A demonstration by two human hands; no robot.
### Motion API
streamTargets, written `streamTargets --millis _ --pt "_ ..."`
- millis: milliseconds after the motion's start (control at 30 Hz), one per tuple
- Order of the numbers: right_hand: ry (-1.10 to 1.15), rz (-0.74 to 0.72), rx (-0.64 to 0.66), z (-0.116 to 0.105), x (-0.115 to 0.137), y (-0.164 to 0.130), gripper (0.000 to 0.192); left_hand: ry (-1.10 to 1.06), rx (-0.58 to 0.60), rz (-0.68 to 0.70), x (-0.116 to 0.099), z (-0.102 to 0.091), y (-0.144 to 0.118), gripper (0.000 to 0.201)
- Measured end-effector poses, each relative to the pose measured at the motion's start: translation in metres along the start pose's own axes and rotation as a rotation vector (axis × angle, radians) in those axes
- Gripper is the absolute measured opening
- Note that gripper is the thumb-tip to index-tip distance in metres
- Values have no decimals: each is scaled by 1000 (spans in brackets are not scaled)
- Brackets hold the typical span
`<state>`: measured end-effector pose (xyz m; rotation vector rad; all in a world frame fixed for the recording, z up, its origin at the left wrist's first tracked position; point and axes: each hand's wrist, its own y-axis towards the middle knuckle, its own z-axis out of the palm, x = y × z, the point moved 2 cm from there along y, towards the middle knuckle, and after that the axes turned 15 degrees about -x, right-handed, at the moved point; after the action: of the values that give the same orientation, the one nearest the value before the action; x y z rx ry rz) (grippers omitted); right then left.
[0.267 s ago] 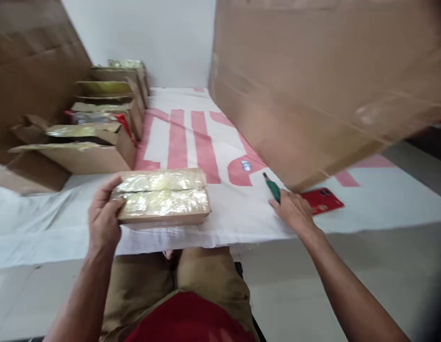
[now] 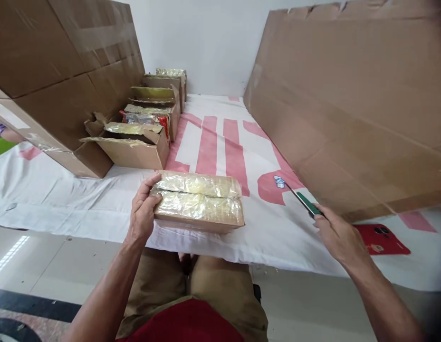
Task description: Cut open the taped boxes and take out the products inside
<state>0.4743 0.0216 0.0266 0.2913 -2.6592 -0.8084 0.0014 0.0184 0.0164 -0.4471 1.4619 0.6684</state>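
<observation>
A small cardboard box [image 2: 199, 202], its top covered in shiny clear tape with a seam along the middle, rests near the front edge of the cloth-covered table. My left hand [image 2: 145, 209] grips its left end, thumb on top. To the right, my right hand [image 2: 336, 230] is closed around the green handle of a box cutter [image 2: 308, 203]. The cutter's thin blade points up and left, apart from the box. Close to the blade tip, a small blue-and-white scrap [image 2: 278, 181] lies on the cloth.
Several opened cardboard boxes [image 2: 131, 151] stand in a row at left, one with a red packet [image 2: 163, 124]. Large cardboard boxes rise at left [image 2: 78, 57] and right [image 2: 366, 104]. A red phone [image 2: 382, 239] lies beside my right hand. Another person's hand [image 2: 12, 136] shows at far left.
The view has swung left, shifting everything rightward. The cutter is now seen with its blade out, near the small scrap. My left hand keeps its hold on the box.
</observation>
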Motion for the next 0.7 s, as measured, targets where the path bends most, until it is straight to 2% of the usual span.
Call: streamTargets --millis 67,100,133,200,233,333,433,533,700 --pt "108 186 12 -11 29 14 38 32 13 11 -2 -1 0 52" --pt "160 234 24 -16 49 22 37 42 19 6 -2 -1 0 53" --pt "175 195 -9 -20 73 32 37 44 27 -9 -3 -1 0 55" --pt "275 -29 14 -21 126 51 36 32 36 -51 -2 0 1 59" --pt "316 -154 74 -18 152 59 35 23 37 -69 -2 1 1 62" --pt "287 -426 160 -3 209 79 34 -1 27 -103 0 2 0 65" --pt "160 -583 170 16 236 87 36 -13 35 -98 1 2 0 65" --pt "28 -656 176 27 247 87 34 -20 49 -62 2 1 0 62" --pt "-233 -722 225 20 261 82 24 -23 49 -61 4 -1 1 61"
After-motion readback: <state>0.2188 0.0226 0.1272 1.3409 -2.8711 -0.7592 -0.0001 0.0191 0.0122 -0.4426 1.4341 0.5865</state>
